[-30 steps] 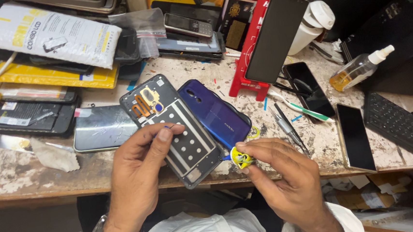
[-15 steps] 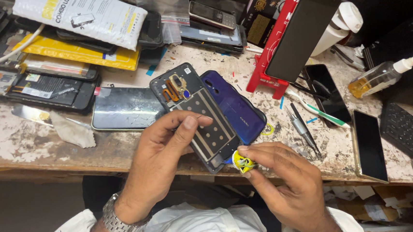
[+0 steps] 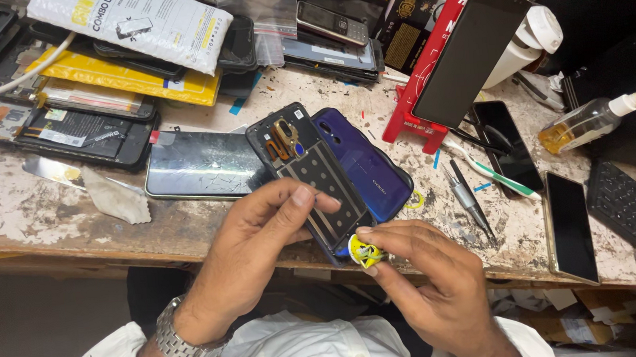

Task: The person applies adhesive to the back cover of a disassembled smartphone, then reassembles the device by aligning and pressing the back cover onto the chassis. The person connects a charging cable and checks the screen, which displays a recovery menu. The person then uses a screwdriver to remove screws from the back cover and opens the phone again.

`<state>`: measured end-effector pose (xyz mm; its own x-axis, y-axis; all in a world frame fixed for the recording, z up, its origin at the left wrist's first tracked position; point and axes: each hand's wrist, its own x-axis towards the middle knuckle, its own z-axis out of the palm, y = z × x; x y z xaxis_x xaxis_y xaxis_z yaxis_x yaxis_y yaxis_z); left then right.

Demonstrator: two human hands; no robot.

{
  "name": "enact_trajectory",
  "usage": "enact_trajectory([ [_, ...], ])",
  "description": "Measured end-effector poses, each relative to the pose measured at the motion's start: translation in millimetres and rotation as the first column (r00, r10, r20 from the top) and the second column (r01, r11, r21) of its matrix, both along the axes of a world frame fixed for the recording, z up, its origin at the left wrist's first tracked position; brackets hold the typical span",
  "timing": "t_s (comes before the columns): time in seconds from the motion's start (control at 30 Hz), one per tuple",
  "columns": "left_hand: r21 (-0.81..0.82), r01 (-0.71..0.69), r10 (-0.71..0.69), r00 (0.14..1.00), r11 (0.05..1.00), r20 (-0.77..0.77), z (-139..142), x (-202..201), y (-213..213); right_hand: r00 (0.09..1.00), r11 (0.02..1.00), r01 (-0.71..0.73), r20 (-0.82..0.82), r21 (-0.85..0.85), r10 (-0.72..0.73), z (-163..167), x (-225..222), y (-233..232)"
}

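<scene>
Cracked glass of a dark phone screen (image 3: 201, 164) lies flat on the worn workbench (image 3: 30, 221), just beyond and left of the left hand (image 3: 252, 254). That hand grips the opened phone frame (image 3: 314, 175) from its near end, fingers curled over the inner plate. Beside the frame rests a blue back cover (image 3: 365, 164). Right hand (image 3: 426, 279) pinches a yellow pick (image 3: 366, 252) against the frame's lower edge. Farther right lie metal tweezers (image 3: 469, 199).

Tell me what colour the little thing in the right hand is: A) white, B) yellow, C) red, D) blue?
B: the right hand pinches a small yellow piece at the lower end of the opened phone, which the left hand steadies.
</scene>
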<state>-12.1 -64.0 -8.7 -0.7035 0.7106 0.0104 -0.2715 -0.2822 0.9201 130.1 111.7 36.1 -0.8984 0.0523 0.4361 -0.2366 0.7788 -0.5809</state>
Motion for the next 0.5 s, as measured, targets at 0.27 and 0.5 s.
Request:
enact_trajectory([
  [0.27, -0.001, 0.039, -0.039, 0.995, 0.999, 0.093, -2.0, 2.0, 1.2, 1.000, 0.999, 0.005, 0.003, -0.052, -0.005, -2.8, -4.7, 3.5],
  [0.5, 0.045, 0.126, -0.128, 0.991, 0.991, 0.041, -3.0, 4.7, 2.1, 0.999, 1.000, 0.005, -0.033, -0.018, -0.005, -1.3, -8.8, 7.0],
])
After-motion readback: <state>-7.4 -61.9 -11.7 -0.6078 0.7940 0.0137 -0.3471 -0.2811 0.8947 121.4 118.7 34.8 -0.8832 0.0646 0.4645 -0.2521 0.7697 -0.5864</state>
